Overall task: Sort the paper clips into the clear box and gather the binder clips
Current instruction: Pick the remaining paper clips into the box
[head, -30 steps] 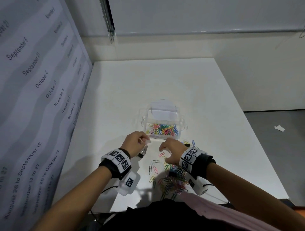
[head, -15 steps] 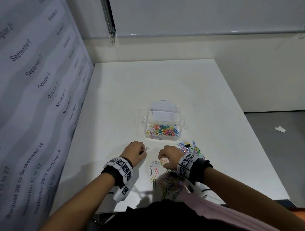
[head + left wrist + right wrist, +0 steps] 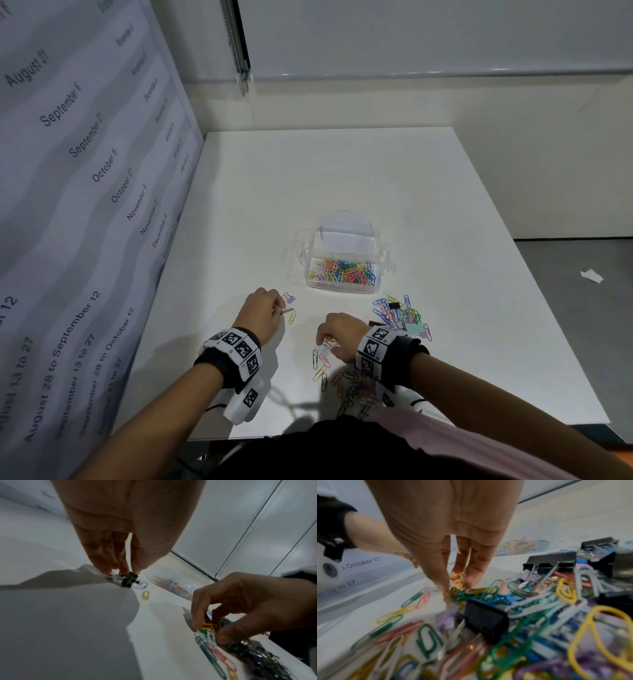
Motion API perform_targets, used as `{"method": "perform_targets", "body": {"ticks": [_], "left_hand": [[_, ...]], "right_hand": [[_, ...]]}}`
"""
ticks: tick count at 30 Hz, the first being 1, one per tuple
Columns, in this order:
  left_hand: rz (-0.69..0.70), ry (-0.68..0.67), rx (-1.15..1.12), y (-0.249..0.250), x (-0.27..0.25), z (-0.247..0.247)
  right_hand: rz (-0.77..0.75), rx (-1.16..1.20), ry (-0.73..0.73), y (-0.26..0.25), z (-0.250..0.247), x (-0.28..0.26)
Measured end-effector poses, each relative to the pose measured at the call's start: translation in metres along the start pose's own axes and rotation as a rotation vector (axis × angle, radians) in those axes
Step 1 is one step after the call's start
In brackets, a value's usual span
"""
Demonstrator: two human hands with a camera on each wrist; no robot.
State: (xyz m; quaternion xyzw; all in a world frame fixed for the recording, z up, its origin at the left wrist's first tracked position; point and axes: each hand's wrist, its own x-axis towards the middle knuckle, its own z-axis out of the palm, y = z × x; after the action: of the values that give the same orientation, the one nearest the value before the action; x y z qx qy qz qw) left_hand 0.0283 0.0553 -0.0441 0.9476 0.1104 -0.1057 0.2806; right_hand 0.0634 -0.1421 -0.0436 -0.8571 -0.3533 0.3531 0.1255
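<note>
The clear box (image 3: 381, 255) stands mid-table with many coloured paper clips in it. Left of its front, my left hand (image 3: 279, 306) pinches a small black binder clip (image 3: 129, 580) low against the table, beside a lilac binder clip (image 3: 290, 298) and a yellow paper clip (image 3: 292, 318). My right hand (image 3: 323, 342) is nearer to me, and its fingers pinch a few yellow paper clips (image 3: 458, 580) at the edge of a loose pile (image 3: 352, 387). In the right wrist view, black binder clips (image 3: 485, 620) lie among that pile.
A second heap of clips (image 3: 400, 313) lies right of the box's front, with a black binder clip (image 3: 394, 305) and a mint one (image 3: 414, 329). A calendar wall (image 3: 85, 205) runs along the table's left side. The table's near edge is close to my body.
My left hand has drawn back from the box's front corner and come down to the table with the black binder clip. My right hand has moved nearer to me, onto the loose paper clips.
</note>
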Motion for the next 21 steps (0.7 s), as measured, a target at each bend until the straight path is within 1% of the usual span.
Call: {"method": "perform_targets", "body": {"ticks": [2,3,5,8,10,15,17,19,21], "left_hand": [[0.014,0.031,-0.030,0.002,-0.002,0.000],[0.019,0.018,-0.049,0.006,-0.003,0.000],[0.041,-0.090,-0.042,0.015,-0.005,-0.001],[0.071,-0.333,0.179,0.026,-0.009,0.004],[0.085,-0.417,0.267,0.032,-0.014,0.009],[0.218,-0.423,0.364,0.042,-0.027,0.028],[0.249,-0.406,0.352,0.043,-0.029,0.035],[0.227,-0.391,0.261,0.044,-0.028,0.041],[0.174,-0.368,0.158,0.047,-0.027,0.042]], "right_hand": [[-0.001,0.037,0.043,0.005,-0.004,-0.001],[-0.007,0.058,0.076,0.008,-0.008,-0.002],[-0.004,0.076,0.113,0.014,-0.013,-0.005],[0.025,0.042,0.077,0.019,-0.014,-0.008],[0.032,0.015,0.028,0.021,-0.010,-0.008],[0.016,0.032,0.005,0.023,0.002,-0.010],[0.037,0.038,0.004,0.019,0.004,-0.008],[0.047,0.032,0.007,0.016,0.003,-0.007],[0.059,0.015,0.013,0.012,0.001,-0.007]]}}
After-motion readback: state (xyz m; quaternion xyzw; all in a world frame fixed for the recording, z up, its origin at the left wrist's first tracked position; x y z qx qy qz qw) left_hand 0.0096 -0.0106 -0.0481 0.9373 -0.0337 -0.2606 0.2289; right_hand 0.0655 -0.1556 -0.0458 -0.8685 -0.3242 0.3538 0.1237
